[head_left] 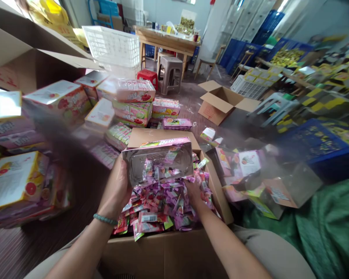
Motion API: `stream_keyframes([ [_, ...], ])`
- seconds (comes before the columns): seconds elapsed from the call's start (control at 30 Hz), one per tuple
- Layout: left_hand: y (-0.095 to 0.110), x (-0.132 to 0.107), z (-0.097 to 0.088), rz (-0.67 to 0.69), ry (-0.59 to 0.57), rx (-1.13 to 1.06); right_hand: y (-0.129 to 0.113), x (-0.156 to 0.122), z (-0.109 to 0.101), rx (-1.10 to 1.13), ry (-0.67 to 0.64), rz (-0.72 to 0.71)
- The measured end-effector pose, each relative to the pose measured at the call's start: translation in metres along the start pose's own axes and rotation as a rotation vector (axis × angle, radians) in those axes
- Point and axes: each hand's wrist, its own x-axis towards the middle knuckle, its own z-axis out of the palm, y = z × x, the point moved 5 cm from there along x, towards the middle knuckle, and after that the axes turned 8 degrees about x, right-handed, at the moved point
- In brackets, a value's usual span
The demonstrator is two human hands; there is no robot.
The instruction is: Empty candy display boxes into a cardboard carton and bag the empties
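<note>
- left hand (114, 186) gripped a clear plastic tray (158, 161), fingers wrapped under its edge, tray at 12 o'clock over the box
- right hand (194, 192) down among pink packets (163, 205), fingers buried, cannot tell if holding any
- packets heaped in cardboard box (163, 248) at 6 o'clock
- printed fruit boxes (58, 100) stacked at 10 o'clock
- open carton (221, 102) at 1 o'clock
- blue crate (317, 143) at 3 o'clock

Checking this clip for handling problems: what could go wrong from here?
The clear plastic tray looks tilted, held at one end by the left hand, so its pink sachets might slide out. The right hand, down among the heaped sachets, could push some over the cardboard box's front wall.
</note>
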Motion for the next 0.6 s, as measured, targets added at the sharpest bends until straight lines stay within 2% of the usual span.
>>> stream_keyframes([
  [0.17,-0.002,-0.006,0.000,-0.036,0.040,0.017,-0.015,-0.006,-0.047,0.091,0.082,0.010],
  [0.27,-0.001,-0.011,-0.002,-0.037,0.029,-0.023,-0.037,-0.020,-0.082,0.201,0.249,-0.052],
  [0.33,0.000,-0.015,-0.001,-0.047,-0.018,-0.050,-0.057,-0.026,-0.106,0.410,0.401,-0.175],
  [0.4,0.000,-0.019,0.001,-0.095,-0.074,-0.077,-0.077,-0.024,-0.123,0.694,0.471,-0.278],
  [0.5,0.000,-0.025,0.003,-0.180,-0.150,-0.111,-0.105,-0.008,-0.137,1.131,0.413,-0.303],
  [0.6,0.004,-0.030,0.002,-0.209,-0.191,-0.131,-0.129,0.007,-0.145,1.557,0.283,-0.300],
])
